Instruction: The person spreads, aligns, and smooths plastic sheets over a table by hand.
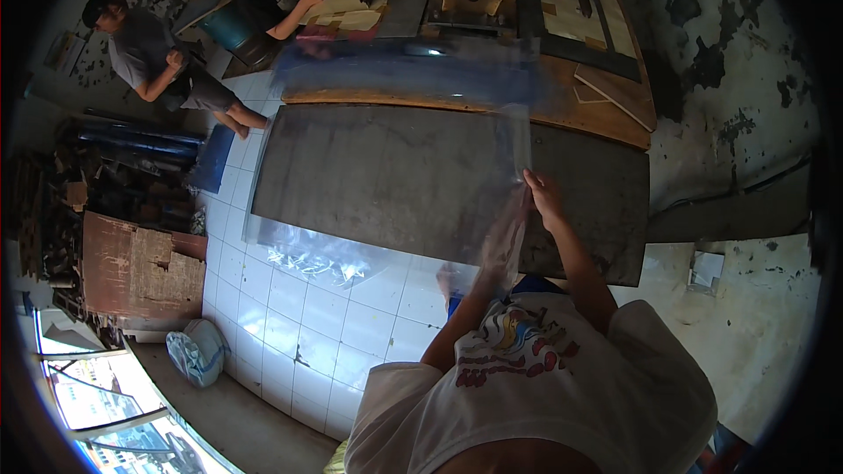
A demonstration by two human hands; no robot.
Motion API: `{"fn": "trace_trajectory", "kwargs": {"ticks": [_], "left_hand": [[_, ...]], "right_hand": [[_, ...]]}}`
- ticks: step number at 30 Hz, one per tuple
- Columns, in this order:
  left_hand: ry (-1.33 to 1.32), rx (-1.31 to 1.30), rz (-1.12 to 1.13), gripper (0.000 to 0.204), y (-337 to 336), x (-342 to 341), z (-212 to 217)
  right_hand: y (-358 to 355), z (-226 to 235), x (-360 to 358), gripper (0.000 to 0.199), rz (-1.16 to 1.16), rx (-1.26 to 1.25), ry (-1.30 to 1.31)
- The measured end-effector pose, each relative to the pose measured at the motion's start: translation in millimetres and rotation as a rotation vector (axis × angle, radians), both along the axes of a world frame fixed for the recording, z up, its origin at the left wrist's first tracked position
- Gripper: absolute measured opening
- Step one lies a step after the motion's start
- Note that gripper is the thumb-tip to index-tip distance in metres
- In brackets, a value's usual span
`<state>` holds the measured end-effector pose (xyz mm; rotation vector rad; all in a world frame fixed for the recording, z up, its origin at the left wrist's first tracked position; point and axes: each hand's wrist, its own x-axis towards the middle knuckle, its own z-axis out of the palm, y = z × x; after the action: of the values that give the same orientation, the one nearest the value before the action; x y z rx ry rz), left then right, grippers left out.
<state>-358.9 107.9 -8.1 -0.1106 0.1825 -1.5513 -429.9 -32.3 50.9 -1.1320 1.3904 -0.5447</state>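
Observation:
A large clear plastic sheet (395, 254) spreads in front of me, over the dark grey board (369, 167) and past its near edge. My right hand (546, 198) is closed on the sheet's right edge, thumb and fingertips pinching it. Closer to my body, my left hand (499, 254) is at the near right part of the sheet, where the film bunches up. Its fingers show only blurred through the plastic, and they look closed on it. Beyond the board, a bluish stretch of film (395, 70) lies along the wooden table edge (421, 104).
At the far side stands a metal machine (470, 0) on the wooden table, with loose wood strips (615, 96) at right. Two people are at the far left, one in a grey shirt (149, 48). Scrap boards (140, 268) and a white bundle (197, 351) lie left of the tiled floor (290, 325).

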Motion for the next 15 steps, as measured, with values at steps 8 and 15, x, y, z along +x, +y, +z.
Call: {"fn": "trace_trajectory", "kwargs": {"ticks": [8, 15], "left_hand": [[-0.324, 0.07, -0.044, 0.051, 10, 0, 15], [-0.66, 0.135, 0.046, 0.047, 3, 2, 15]], "right_hand": [[-16, -20, -9, 0.052, -0.007, -0.075, 0.03], [-14, -13, 15, 0.057, 0.033, -0.185, 0.123]]}}
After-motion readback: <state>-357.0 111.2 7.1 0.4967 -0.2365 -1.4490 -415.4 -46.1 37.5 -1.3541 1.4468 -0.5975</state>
